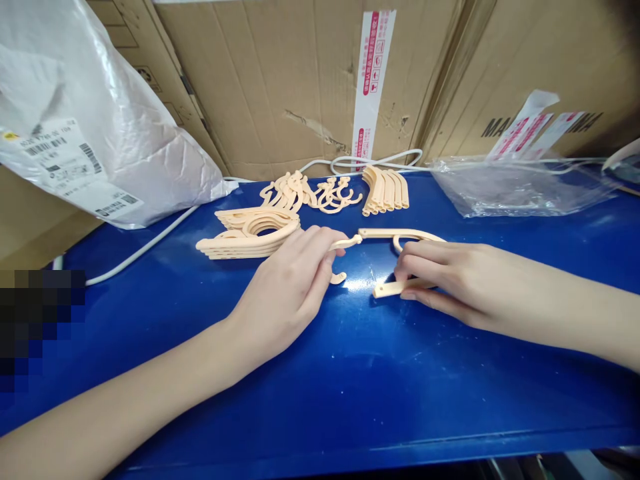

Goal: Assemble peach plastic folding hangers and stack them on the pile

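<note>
"State of left hand (287, 280)?"
"Pinching beige curved piece (346, 243), at three o'clock from left hand."
"Right hand (445, 273)?"
"Pinching beige frame (390, 289), at three o'clock from curved piece, tips close together."

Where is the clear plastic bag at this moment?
In the head view, the bag lies on the blue table, back right, beyond the right hand and right of the fanned cream pieces.

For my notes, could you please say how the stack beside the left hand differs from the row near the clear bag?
The stack is piled in layers; the row has pieces side by side. The stack has looping curves; the row, slim, gently bent bars. Both are cream, on the blue table.
</note>
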Demonstrator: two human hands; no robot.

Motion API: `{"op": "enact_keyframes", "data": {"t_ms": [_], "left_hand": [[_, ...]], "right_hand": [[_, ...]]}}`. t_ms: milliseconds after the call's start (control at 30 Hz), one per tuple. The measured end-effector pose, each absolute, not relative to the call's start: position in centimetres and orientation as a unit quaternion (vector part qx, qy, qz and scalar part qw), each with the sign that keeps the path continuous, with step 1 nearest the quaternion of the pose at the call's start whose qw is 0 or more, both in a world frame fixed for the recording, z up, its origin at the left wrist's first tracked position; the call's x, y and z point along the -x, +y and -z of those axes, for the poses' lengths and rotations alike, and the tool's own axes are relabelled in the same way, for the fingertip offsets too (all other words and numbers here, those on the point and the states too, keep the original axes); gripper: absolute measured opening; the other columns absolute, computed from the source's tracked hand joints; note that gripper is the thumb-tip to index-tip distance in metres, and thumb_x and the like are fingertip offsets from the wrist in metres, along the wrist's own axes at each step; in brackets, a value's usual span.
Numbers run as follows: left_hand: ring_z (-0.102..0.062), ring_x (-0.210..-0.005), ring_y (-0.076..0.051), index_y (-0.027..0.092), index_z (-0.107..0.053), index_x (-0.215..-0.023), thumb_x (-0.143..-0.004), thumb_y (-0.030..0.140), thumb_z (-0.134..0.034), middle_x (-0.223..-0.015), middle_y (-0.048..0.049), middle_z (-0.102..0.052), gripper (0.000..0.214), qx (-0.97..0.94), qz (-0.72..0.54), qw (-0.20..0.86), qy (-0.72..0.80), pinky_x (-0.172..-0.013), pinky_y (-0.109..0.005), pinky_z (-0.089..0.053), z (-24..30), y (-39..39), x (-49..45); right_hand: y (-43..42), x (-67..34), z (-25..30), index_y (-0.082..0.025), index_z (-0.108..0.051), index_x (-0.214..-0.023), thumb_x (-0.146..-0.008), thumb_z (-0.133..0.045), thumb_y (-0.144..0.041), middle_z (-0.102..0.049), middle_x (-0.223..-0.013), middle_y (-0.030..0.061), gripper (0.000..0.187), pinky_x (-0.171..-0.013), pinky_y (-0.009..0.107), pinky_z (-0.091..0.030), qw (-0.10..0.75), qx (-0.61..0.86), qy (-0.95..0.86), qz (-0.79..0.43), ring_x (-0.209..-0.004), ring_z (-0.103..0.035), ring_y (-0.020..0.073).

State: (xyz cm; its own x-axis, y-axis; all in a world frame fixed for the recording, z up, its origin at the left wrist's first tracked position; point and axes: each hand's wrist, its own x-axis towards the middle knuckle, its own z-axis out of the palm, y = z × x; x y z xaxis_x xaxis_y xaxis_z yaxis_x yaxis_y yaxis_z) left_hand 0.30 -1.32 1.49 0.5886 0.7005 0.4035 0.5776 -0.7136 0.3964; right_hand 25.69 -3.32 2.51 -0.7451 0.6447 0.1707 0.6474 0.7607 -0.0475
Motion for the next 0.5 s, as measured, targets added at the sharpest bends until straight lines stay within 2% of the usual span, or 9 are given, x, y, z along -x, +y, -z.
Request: {"op": "enact_keyframes", "data": {"t_ms": [133, 300, 500], "left_hand": [[-0.053, -0.092, -0.019, 0.017, -0.055, -0.112, -0.102, 0.024, -0.031, -0.098, -0.0037, -0.062, 0.027, -0.879, -0.278, 0.073, 0.380, -0.084, -0.034, -0.043, -1.4, -1.1, -0.3], [-0.053, -0.089, -0.020, 0.017, -0.057, -0.109, -0.103, 0.031, -0.030, -0.095, -0.0035, -0.063, 0.031, -0.881, -0.256, 0.046, 0.396, -0.081, -0.034, -0.042, -1.6, -1.3, -0.4], [-0.055, -0.084, -0.020, 0.020, -0.058, -0.104, -0.103, 0.036, -0.026, -0.089, -0.0023, -0.064, 0.036, -0.877, -0.242, 0.051, 0.412, -0.074, -0.033, -0.041, -1.5, -1.7, -0.4]], "right_hand": [[-3.8, -24.5, -2.0, -0.019, -0.048, -0.087, -0.103, -0.032, -0.031, -0.057, -0.076, 0.0029, 0.026, -0.062, 0.030, -0.042, 0.068, 0.368, -0.927, 0.037, -0.065, -0.055, 0.0163], [-4.2, -24.1, -1.4, -0.018, -0.048, -0.093, -0.102, -0.034, -0.027, -0.058, -0.069, -0.0004, 0.019, -0.051, 0.029, -0.035, 0.064, 0.353, -0.930, 0.074, -0.051, -0.054, 0.0144], [-4.1, -24.1, -1.1, -0.016, -0.051, -0.097, -0.102, -0.034, -0.028, -0.065, -0.077, 0.0029, 0.021, -0.049, 0.028, -0.033, 0.085, 0.341, -0.930, 0.111, -0.055, -0.059, 0.0144]]}}
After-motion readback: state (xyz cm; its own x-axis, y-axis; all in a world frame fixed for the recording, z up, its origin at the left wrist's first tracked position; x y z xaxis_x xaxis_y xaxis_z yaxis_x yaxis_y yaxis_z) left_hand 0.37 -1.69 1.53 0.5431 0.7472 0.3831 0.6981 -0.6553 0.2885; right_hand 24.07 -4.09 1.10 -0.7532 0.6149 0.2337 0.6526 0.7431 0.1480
